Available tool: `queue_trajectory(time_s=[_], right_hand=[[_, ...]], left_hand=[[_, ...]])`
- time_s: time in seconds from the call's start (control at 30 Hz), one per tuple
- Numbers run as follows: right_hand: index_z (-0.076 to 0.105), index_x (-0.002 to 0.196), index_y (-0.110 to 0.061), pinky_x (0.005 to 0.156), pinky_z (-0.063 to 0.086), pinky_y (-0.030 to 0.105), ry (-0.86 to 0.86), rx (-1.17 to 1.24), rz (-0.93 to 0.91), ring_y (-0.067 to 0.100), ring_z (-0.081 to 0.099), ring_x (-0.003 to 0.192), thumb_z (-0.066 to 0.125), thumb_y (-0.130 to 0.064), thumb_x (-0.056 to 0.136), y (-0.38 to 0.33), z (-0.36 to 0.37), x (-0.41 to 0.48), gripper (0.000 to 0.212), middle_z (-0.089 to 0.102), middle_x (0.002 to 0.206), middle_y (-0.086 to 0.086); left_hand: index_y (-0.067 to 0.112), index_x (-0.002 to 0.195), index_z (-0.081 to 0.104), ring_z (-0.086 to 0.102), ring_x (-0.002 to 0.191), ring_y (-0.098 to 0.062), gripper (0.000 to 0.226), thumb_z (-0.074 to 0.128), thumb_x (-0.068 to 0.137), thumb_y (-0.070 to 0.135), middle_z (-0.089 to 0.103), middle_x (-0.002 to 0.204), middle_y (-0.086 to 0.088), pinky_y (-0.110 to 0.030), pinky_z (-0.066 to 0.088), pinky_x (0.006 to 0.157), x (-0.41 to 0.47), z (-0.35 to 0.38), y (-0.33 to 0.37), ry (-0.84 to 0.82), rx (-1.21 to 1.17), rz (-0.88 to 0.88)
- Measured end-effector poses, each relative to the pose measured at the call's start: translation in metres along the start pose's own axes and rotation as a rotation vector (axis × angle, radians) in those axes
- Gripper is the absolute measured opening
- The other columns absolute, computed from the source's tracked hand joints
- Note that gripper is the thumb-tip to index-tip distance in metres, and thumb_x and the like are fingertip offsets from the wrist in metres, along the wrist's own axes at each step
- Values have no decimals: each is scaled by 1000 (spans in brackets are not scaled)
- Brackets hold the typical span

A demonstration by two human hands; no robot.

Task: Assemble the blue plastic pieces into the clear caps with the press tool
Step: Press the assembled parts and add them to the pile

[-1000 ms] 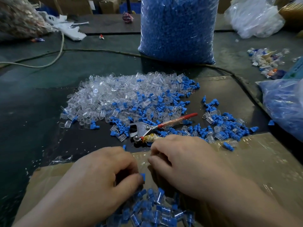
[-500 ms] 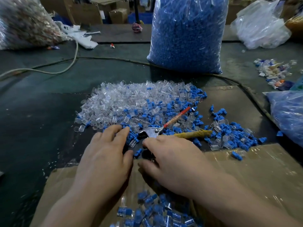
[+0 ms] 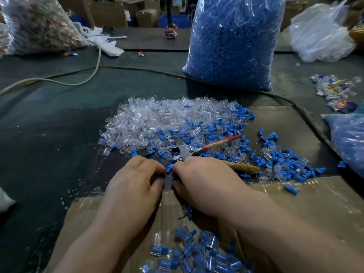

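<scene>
A heap of clear caps (image 3: pixel 157 119) mixed with loose blue pieces (image 3: pixel 242 117) lies on the dark mat. The press tool (image 3: pixel 187 150), with metal jaws, one red handle and one tan wrapped handle, lies at the heap's near edge. My left hand (image 3: pixel 134 180) and my right hand (image 3: pixel 204 180) meet just below the tool, fingers curled. A blue piece (image 3: pixel 169 168) shows between their fingertips, pinched by my right hand. What my left fingers hold is hidden. Assembled blue-and-clear parts (image 3: pixel 197 253) fill the cardboard box (image 3: pixel 315 203) under my wrists.
A tall bag of blue pieces (image 3: pixel 232 42) stands behind the heap. More blue pieces (image 3: pixel 285 162) lie scattered to the right, beside another bag (image 3: pixel 348 140). A cable (image 3: pixel 118 68) crosses the table. Other bags sit at the back left (image 3: pixel 37 24) and back right (image 3: pixel 319 36).
My left hand drew back from the heap's edge and curled. Both hands came together below the tool, with a blue piece now between their fingertips.
</scene>
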State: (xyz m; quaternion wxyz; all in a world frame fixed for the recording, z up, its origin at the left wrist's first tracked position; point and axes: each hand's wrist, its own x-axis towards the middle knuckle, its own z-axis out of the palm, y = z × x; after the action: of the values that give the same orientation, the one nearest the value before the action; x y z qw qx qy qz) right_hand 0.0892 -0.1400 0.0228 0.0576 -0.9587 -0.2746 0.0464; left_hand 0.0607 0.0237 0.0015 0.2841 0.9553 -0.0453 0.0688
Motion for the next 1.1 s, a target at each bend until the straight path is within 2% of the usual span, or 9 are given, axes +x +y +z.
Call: queue_trajectory(time_s=[0.13,0.27,0.37,0.5,0.57,0.67,0.87,1.0,1.1], right_hand=[[52,105,-22,68,44,35,-27,25,12,21,54,86,50,-20,97,4,-3,-3,8,57,98,0],[50,109,-23,65,44,34,63,135,6,19,54,82,50,-26,97,7,-4,-12,13,58,94,-3],[57,110,-27,75,48,35,108,260,55,15,55,87,51,-36,95,10,-7,-20,18,61,97,-7],[66,108,-31,75,47,21,123,393,117,0,54,86,52,-36,94,14,-9,-32,20,63,97,-14],[66,108,-34,70,43,14,113,467,139,-3,55,84,53,-35,94,15,-8,-38,19,63,94,-20],[64,93,-40,63,47,17,89,675,184,-8,58,78,56,-37,95,17,-9,-46,9,63,84,-23],[64,85,-37,59,55,22,82,1132,284,11,68,62,57,-28,96,19,-16,-57,16,69,70,-3],[58,92,-46,60,55,21,131,863,220,0,64,68,57,-36,94,21,-8,-56,10,67,80,-20],[55,101,-46,68,56,31,228,778,222,0,61,74,58,-42,93,19,-7,-51,9,65,86,-21]], left_hand=[[38,96,66,52,83,7,19,73,86,23,54,92,20,-6,35,69,-1,2,1,64,-81,-60],[44,96,57,50,89,10,28,73,85,24,52,92,21,-9,33,68,-3,3,2,109,-120,-54],[43,96,61,50,92,13,27,73,85,21,54,94,23,-6,36,69,-3,3,2,128,-151,-23],[40,103,69,53,95,13,30,74,85,18,59,95,24,0,37,76,-2,7,1,168,-237,-23],[46,102,67,56,94,11,33,75,85,19,60,100,29,-9,44,80,-2,8,0,184,-307,-56],[50,100,68,62,86,5,34,76,85,21,65,97,29,-30,54,77,-3,11,-2,193,-422,-138],[51,99,68,64,81,3,31,76,83,26,68,92,26,-30,54,68,-5,14,-1,194,-447,-126],[44,100,73,69,79,-14,30,79,82,21,72,88,9,-51,61,74,-7,19,-2,169,-639,-211],[41,101,75,72,75,-14,35,79,67,35,75,87,4,-38,61,69,-6,20,4,160,-784,-223]])
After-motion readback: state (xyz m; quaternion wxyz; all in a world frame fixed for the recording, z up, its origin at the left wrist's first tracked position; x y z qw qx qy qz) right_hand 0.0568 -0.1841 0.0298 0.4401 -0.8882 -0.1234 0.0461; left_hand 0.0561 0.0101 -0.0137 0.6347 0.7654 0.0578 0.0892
